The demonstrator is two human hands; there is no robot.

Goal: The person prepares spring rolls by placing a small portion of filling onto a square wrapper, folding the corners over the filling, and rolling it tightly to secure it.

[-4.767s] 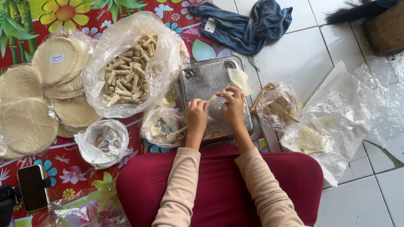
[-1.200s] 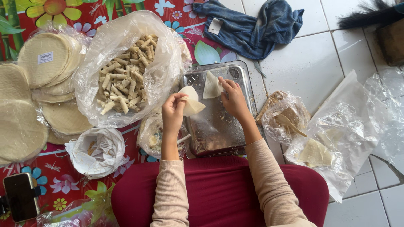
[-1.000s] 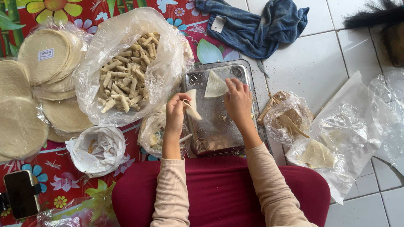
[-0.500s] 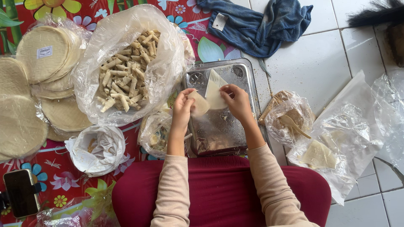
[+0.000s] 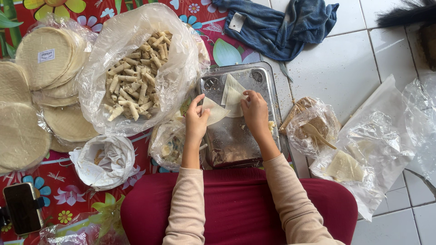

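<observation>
Over the metal tray (image 5: 268, 86), both hands work thin wrapper sheets. Left hand (image 5: 196, 120) pinches a pale wrapper piece (image 5: 213, 111) between thumb and fingers and holds it at the tray's left edge, fingers closed on it. Right hand (image 5: 255, 113) presses down on a folded triangular wrapper (image 5: 232, 93) lying on the tray's upper half, fingertips on its right edge; looks like a flat press more than a full grip. The two wrappers sit just beside each other, corners close; cannot tell if they touch.

Tray rests on the floor in front of the person's red lap (image 5: 236, 199), half on the flowered mat (image 5: 136, 9), half on white tile (image 5: 345, 68). Its lower part is bare metal with some residue.

Left of tray: large clear bag of rolled sticks (image 5: 134, 84), open at the top. Further left: stacks of round flat wrappers in plastic (image 5: 43, 59). Below the bag: a crumpled white bag (image 5: 106, 161) and a small clear bag (image 5: 168, 145) touching the tray's left side.

Right of tray: a clear bag with a wooden spoon (image 5: 315, 132) in it, then loose plastic holding a triangular wrapper piece (image 5: 343, 165).

Top: blue cloth (image 5: 281, 22) on the tile. Bottom left: a phone (image 5: 22, 206) on the mat.
</observation>
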